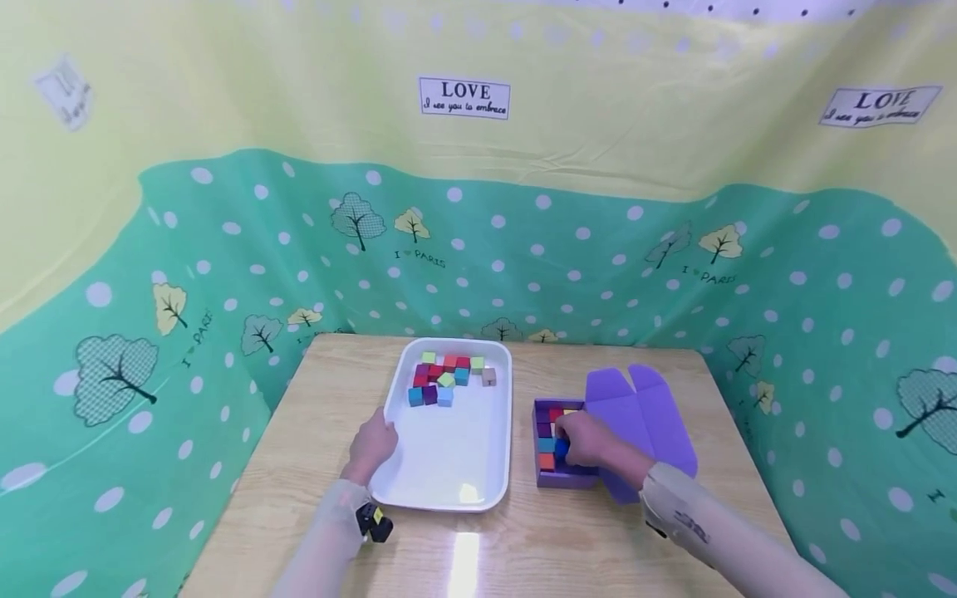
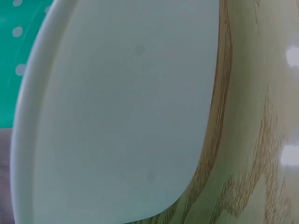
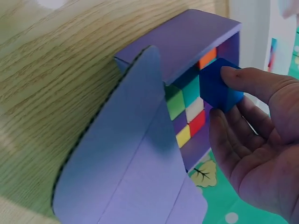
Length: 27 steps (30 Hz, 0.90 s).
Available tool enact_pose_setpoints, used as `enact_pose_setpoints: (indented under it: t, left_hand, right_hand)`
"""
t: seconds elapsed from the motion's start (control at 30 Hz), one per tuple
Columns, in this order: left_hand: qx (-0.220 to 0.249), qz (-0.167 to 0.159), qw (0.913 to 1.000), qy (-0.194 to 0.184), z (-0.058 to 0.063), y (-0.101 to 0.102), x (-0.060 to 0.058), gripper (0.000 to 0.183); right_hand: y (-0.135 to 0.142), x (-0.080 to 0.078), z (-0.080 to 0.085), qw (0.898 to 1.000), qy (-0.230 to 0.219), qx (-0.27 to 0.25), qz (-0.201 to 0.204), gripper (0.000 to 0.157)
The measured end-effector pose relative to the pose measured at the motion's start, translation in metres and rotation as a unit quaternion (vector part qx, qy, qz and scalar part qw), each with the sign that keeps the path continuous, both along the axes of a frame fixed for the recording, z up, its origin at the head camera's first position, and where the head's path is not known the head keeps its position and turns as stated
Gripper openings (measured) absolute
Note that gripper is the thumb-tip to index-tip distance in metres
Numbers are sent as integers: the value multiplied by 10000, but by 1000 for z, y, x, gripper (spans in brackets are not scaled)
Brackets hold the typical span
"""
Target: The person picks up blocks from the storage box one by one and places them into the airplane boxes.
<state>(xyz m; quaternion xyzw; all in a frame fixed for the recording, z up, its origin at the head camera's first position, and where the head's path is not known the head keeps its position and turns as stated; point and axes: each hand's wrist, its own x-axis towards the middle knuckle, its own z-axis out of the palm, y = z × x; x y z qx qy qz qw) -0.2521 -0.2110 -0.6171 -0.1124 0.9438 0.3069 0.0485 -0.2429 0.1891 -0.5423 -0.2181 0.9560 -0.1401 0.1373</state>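
My right hand (image 1: pixel 586 440) pinches a blue cube (image 3: pixel 218 86) between thumb and fingers, over the opening of a purple cardboard box (image 1: pixel 561 480). Inside the box, coloured cubes sit in rows, among them an orange cube (image 1: pixel 547 462), a red cube (image 3: pixel 197 123) and a yellow cube (image 3: pixel 183 136). The box's lid (image 1: pixel 658 415) is folded back to the right. At the left rim of a white tray (image 1: pixel 449 461), my left hand (image 1: pixel 372 446) grips the edge. Only the tray's pale side (image 2: pixel 126 112) fills much of the left wrist view, and the left fingers are mostly hidden there.
Several loose cubes, including a light blue cube (image 1: pixel 444 397) and a tan cube (image 1: pixel 489 377), lie in the tray's far half. Both containers stand on a wooden table (image 1: pixel 598 548). A green and yellow patterned curtain (image 1: pixel 478 274) hangs behind and at both sides.
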Motion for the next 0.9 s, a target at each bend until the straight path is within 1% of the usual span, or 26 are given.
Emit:
enact_pose_setpoints:
  t: [0.1, 0.23, 0.4, 0.5, 0.57, 0.7, 0.8, 0.9]
  left_hand:
    - [-38, -12, 10000, -51, 1, 1, -1, 41]
    - [-84, 11, 9999, -121, 1, 2, -2, 42]
    - [-161, 5, 9998, -124, 0, 2, -1, 42]
    - [-164, 3, 9998, -95, 2, 0, 0, 42]
    - [-143, 18, 9999, -90, 4, 0, 0, 42]
    - [-125, 33, 9999, -53, 5, 0, -1, 44]
    - [-127, 21, 9999, -34, 3, 1, -1, 45]
    - [-145, 3, 9999, 8, 0, 2, 1, 44]
  right_hand:
    - [-1, 1, -2, 9998, -182, 51, -40, 22]
    - [-3, 1, -5, 9996, -287, 68, -53, 23]
    - [-4, -2, -12, 9985, -360, 401, -6, 23]
    - [-4, -6, -20, 9977, -352, 537, 215, 23]
    - [-2, -9, -25, 9975, -305, 531, 365, 23]
    - [2, -14, -33, 9971, -193, 312, 661, 23]
    - [6, -16, -36, 9960, -164, 153, 868, 24]
    - [9, -16, -38, 9947, -223, 102, 1001, 26]
